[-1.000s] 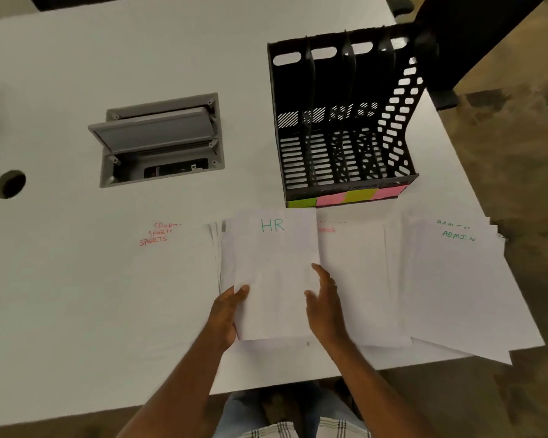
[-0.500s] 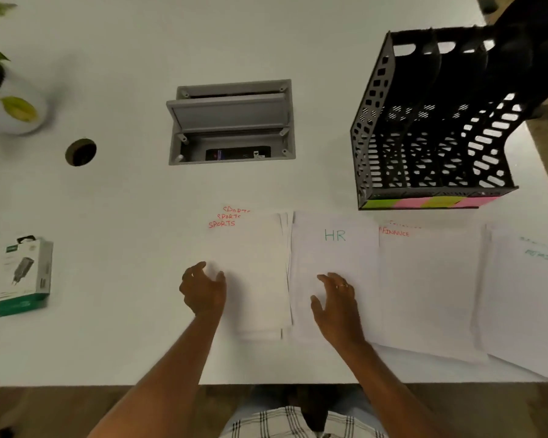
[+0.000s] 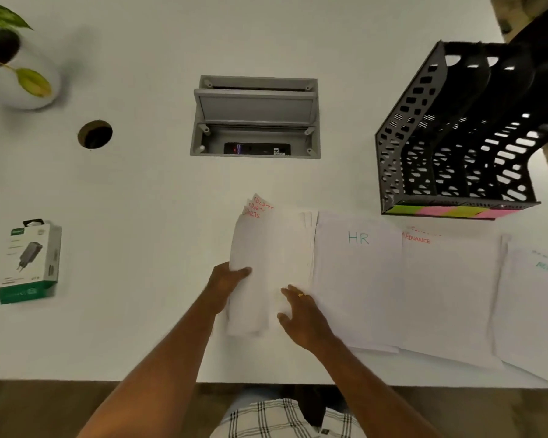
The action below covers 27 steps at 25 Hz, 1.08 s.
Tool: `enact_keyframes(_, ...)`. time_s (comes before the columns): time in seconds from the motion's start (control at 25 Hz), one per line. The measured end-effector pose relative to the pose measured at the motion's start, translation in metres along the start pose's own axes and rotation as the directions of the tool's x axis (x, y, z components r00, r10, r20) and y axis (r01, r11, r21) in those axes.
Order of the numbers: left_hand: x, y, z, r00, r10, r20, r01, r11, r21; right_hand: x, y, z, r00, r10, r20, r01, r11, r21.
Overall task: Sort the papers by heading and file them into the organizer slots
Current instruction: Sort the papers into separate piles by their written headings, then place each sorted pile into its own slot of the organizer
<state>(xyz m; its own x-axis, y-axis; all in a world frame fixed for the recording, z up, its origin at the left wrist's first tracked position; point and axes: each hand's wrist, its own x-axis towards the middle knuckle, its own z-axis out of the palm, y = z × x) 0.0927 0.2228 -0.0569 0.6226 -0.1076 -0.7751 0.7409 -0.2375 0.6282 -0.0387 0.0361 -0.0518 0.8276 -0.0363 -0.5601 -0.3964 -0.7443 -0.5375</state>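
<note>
Four paper piles lie along the table's near edge. My left hand (image 3: 227, 281) grips the left edge of the SPORTS pile (image 3: 266, 248), lifted and curled off the table, its red headings fanned at the top. My right hand (image 3: 301, 314), fingers spread, rests on that pile's lower right part. To the right lie the HR pile (image 3: 358, 279), the FINANCE pile (image 3: 450, 295) and a pile with a blurred green heading (image 3: 532, 305). The black mesh organizer (image 3: 456, 159) stands at the far right, its slots showing no papers, with coloured sticky labels (image 3: 456, 211) along its front.
A grey cable box (image 3: 255, 116) with its lid up is set into the table's middle. A round cable hole (image 3: 95, 134) and a potted plant (image 3: 16, 67) are at the far left. A boxed charger (image 3: 30, 260) lies at the left.
The HR sheet was set down on its pile. The view swung left. My left hand moved to the SPORTS pile and lifted its left edge; my right hand came across onto it.
</note>
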Motion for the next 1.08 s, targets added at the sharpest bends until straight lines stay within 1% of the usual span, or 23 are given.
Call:
enact_keyframes(0.04,0.0,0.001,-0.001,1.0,0.022,0.0,-0.022,1.0,0.009,0.002,0.001,-0.001,1.0,0.006,0.011,-0.006,1.0,0.019)
enact_keyframes(0.08,-0.002,0.004,-0.003,0.999,0.036,-0.004,-0.036,0.999,0.026,0.004,0.002,-0.004,0.999,0.025,0.035,-0.027,0.997,0.073)
enact_keyframes(0.12,-0.003,0.006,-0.005,0.999,0.042,-0.019,-0.041,0.999,0.029,0.006,0.002,-0.008,0.997,0.055,0.057,-0.064,0.983,0.173)
enact_keyframes(0.16,-0.008,0.011,-0.008,0.999,0.051,-0.019,-0.051,0.998,0.021,0.006,-0.001,-0.014,0.994,0.098,0.058,-0.11,0.947,0.302)
enact_keyframes(0.2,-0.013,0.015,-0.011,0.998,0.065,-0.018,-0.065,0.998,0.005,0.008,-0.002,-0.02,0.988,0.152,0.026,-0.148,0.888,0.434)
enact_keyframes(0.24,-0.02,0.021,-0.015,0.997,0.076,-0.011,-0.076,0.997,-0.027,0.009,-0.005,-0.03,0.978,0.206,-0.038,-0.153,0.824,0.545)
enact_keyframes(0.32,-0.035,0.032,-0.025,0.994,0.105,0.039,-0.1,0.989,-0.109,0.012,-0.011,-0.054,0.944,0.275,-0.18,-0.086,0.737,0.67)
enact_keyframes(0.36,-0.042,0.039,-0.03,0.989,0.13,0.069,-0.119,0.983,-0.141,0.015,-0.015,-0.066,0.939,0.272,-0.212,-0.043,0.702,0.711)
enact_keyframes(0.44,-0.055,0.053,-0.039,0.976,0.188,0.113,-0.167,0.971,-0.171,0.023,-0.025,-0.093,0.956,0.225,-0.19,0.01,0.622,0.783)
enact_keyframes(0.48,-0.062,0.059,-0.041,0.966,0.223,0.13,-0.197,0.963,-0.185,0.025,-0.03,-0.106,0.971,0.162,-0.174,0.048,0.584,0.81)
enact_keyframes(0.56,-0.075,0.07,-0.038,0.948,0.284,0.146,-0.247,0.942,-0.228,0.022,-0.05,-0.125,0.977,0.064,-0.202,0.138,0.528,0.838)
enact_keyframes(0.6,-0.08,0.075,-0.031,0.941,0.305,0.146,-0.262,0.931,-0.253,0.019,-0.061,-0.129,0.965,0.073,-0.251,0.176,0.53,0.829)
enact_keyframes(0.72,-0.094,0.091,0.004,0.934,0.347,0.079,-0.312,0.905,-0.291,0.008,-0.09,-0.128,0.873,0.188,-0.45,0.285,0.552,0.783)
enact_keyframes(0.8,-0.101,0.104,0.022,0.917,0.397,0.016,-0.375,0.879,-0.294,0.0,-0.095,-0.129,0.801,0.243,-0.547,0.352,0.548,0.759)
enact_keyframes(0.88,-0.104,0.109,0.024,0.898,0.44,-0.028,-0.429,0.857,-0.284,-0.01,-0.085,-0.132,0.747,0.245,-0.618,0.422,0.544,0.726)
enact_keyframes(0.92,-0.104,0.106,0.021,0.894,0.445,-0.043,-0.439,0.856,-0.271,-0.016,-0.077,-0.132,0.739,0.208,-0.641,0.441,0.57,0.693)
enact_keyframes(0.96,-0.104,0.102,0.018,0.897,0.439,-0.046,-0.436,0.865,-0.248,-0.02,-0.069,-0.128,0.745,0.169,-0.645,0.43,0.617,0.659)
enact_keyframes(1.04,-0.103,0.086,0.017,0.913,0.408,-0.024,-0.404,0.892,-0.203,-0.021,-0.051,-0.113,0.806,0.142,-0.575,0.332,0.695,0.637)
enact_keyframes(1.08,-0.102,0.078,0.019,0.922,0.386,-0.014,-0.382,0.905,-0.189,-0.018,-0.043,-0.104,0.835,0.156,-0.528,0.281,0.703,0.653)
